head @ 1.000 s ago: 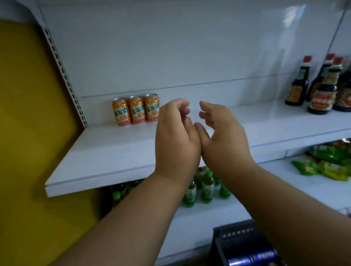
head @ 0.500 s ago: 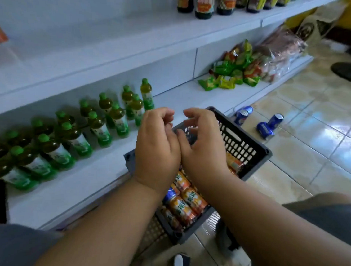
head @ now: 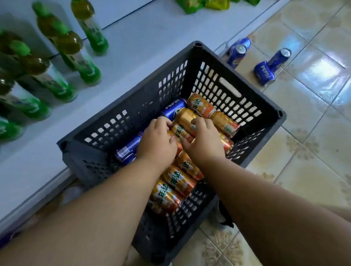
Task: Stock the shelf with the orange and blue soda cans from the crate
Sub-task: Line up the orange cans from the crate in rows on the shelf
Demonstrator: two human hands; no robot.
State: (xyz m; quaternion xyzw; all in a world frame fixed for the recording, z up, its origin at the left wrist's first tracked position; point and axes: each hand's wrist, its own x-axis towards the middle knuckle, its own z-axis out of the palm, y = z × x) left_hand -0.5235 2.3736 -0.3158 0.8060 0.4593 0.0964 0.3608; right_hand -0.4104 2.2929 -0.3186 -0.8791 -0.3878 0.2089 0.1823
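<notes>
Both hands are reaching into the crate [head: 269,107], side by side over the orange cans [head: 178,180]. Left hand [head: 156,140] is curling onto cans underneath; right hand [head: 205,140] is closing its grip round one lying can [head: 185,117], long axis running away from the wrists. Blue cans [head: 129,147] are lying just left, nearer the left hand. Shelf [head: 143,34] is sitting beyond.

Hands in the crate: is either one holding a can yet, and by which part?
Both hands, left and right, lie on the orange cans, fingers curled over their sides. Whether either has closed a grip cannot be told.
</notes>
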